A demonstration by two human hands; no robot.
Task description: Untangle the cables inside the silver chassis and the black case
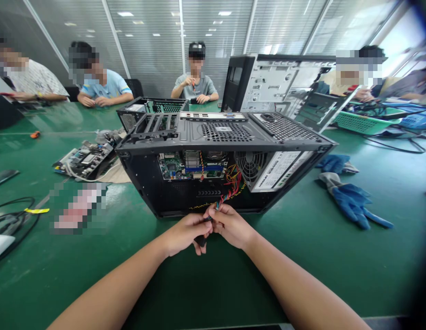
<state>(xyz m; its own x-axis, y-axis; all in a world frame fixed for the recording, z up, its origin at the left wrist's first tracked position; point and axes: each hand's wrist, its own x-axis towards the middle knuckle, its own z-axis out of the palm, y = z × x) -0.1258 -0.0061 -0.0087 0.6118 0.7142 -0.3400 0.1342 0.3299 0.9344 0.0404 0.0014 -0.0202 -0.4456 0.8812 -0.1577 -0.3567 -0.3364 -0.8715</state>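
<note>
A black computer case (pixel 144 172) lies on the green table with its open side facing me. Inside it are a motherboard (pixel 171 167) and a power supply (pixel 281 172) with a fan. A bundle of coloured power cables (pixel 229 195) runs from the power supply out toward me. My left hand (pixel 189 231) is closed on the near end of these cables, where a dark piece, perhaps a connector, shows below the fingers. Close beside it, my right hand (pixel 229 224) pinches the same bundle slightly higher up. The two hands touch or nearly touch.
Blue-and-grey gloves (pixel 350 201) lie at the right. Loose circuit boards (pixel 89 158) sit at the left, near black cables (pixel 23 220). Another opened case (pixel 268 85) and a green basket (pixel 367 121) stand behind. Several people sit around the table, one person (pixel 195 85) straight across.
</note>
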